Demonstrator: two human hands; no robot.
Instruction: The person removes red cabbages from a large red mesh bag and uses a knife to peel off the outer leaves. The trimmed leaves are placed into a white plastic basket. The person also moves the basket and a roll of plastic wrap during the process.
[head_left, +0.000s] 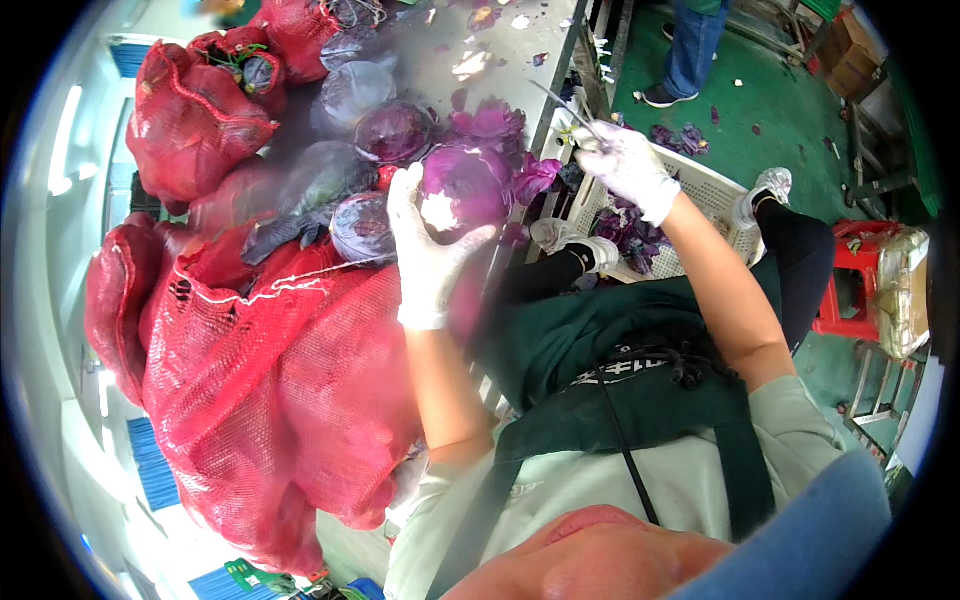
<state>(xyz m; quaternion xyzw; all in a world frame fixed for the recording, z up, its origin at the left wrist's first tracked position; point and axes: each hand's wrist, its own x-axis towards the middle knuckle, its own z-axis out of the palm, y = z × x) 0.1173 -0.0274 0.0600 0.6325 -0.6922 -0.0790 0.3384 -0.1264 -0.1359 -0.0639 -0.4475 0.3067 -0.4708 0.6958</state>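
Observation:
A trimmed purple cabbage (474, 182) with its pale cut stem end showing sits at the table's edge. My gloved left hand (431, 266) grips its near side, fingers and thumb spread around it. In my gloved right hand (628, 166) is a knife (561, 102), its thin blade pointing up and left, apart from the cabbage. Loose purple leaves (487, 126) lie just beyond the cabbage. Another purple cabbage (394, 132) rests behind it, and a duller one (363, 227) lies left of my left hand.
Red mesh sacks (300, 375) crowd the left side of the metal table (442, 60). Below my right hand, a white perforated crate (701, 187) holds cabbage leaves, with my shoes at it. A person's leg (694, 45) stands beyond on the green floor. A red stool (851, 281) is at right.

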